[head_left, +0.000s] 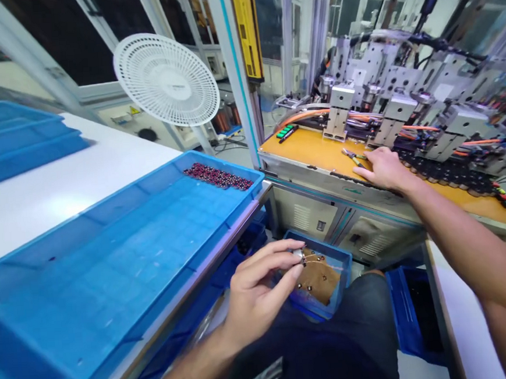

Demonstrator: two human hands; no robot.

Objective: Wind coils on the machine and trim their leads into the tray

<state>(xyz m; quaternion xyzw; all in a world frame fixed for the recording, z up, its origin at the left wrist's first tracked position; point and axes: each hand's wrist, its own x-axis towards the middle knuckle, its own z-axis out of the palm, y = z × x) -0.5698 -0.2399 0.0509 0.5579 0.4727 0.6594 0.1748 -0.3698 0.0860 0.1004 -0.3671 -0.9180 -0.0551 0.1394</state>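
My left hand is closed in a pinch on a small silver motor-like part with thin wires sticking out to the right. It is held above a blue bin with a brown bottom and several small parts scattered in it. My right hand reaches onto the orange benchtop. Its thumb and fingers are apart, close to the handles of small pliers lying there. Whether the fingertips touch the handles is hard to make out.
A long blue tray on the left holds dark red parts in its far corner. Metal machine fixtures and a row of black blocks stand at the right. A white fan is behind. Another blue bin sits lower right.
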